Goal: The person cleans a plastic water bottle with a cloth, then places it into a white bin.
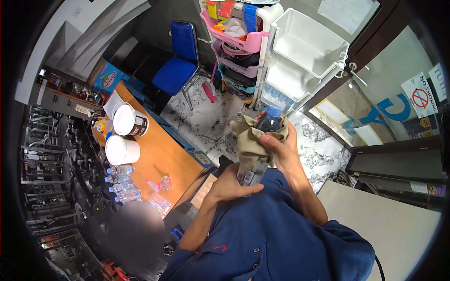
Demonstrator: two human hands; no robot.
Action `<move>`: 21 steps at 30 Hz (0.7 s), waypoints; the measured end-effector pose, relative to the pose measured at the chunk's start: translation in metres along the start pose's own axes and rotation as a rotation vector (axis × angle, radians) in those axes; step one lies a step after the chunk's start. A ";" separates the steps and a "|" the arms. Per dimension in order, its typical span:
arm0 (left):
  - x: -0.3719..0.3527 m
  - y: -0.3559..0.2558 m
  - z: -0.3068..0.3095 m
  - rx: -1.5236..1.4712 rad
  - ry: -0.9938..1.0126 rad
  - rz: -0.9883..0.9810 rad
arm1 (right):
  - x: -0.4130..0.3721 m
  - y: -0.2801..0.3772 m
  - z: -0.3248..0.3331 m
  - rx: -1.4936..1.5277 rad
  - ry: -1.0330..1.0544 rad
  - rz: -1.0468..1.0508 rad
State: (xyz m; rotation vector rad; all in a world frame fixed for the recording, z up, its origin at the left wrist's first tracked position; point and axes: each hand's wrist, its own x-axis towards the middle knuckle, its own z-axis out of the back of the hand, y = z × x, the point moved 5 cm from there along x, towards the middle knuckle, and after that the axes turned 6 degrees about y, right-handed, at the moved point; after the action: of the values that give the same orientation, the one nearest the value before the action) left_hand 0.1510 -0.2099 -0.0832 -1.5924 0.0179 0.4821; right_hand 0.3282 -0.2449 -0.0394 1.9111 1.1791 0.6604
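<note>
A: And here we are, a clear plastic bottle (253, 174) up in mid-air, just in front of the dark blue shirt (267, 220), with no surface under it!

B: Left hand (228, 183) is curled round the bottom end, thumb laid across. Right hand (286, 152) is bent round the upper part, thumb pressing the khaki cloth (251, 140) onto the plastic.

A: How's it going to handle?

B: Light, I'd say, though I can't tell what's inside. Thin walls, so a hard squeeze dents them; smooth too, likely slippery if damp. The cloth looks soft and floppy, and should help the grip. Best holds: the firm base and just below the cap.

A: And the pointing?

B: Blue cap (274, 111) leads, aimed away from the body and a touch to the right! The long axis runs slantwise from base to cap, the cloth bunched around the middle.

A: Over on the desk (164, 161), small bottles (123, 178) line up along the left edge, beside two white tubs (124, 136), well apart from both hands.
</note>
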 end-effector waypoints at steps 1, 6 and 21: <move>0.001 -0.003 -0.001 -0.090 0.100 -0.011 | 0.002 0.002 0.002 0.079 0.025 -0.008; 0.002 -0.003 -0.037 -1.140 0.812 0.008 | 0.015 -0.006 0.016 0.418 0.327 -0.043; 0.014 -0.010 0.022 0.239 -0.456 0.081 | -0.012 -0.033 -0.007 -0.352 -0.127 -0.139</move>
State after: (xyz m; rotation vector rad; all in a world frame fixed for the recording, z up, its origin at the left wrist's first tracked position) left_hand 0.1599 -0.1838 -0.0782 -1.2242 -0.1993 0.8650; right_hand 0.3010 -0.2444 -0.0630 1.5392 1.0290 0.6152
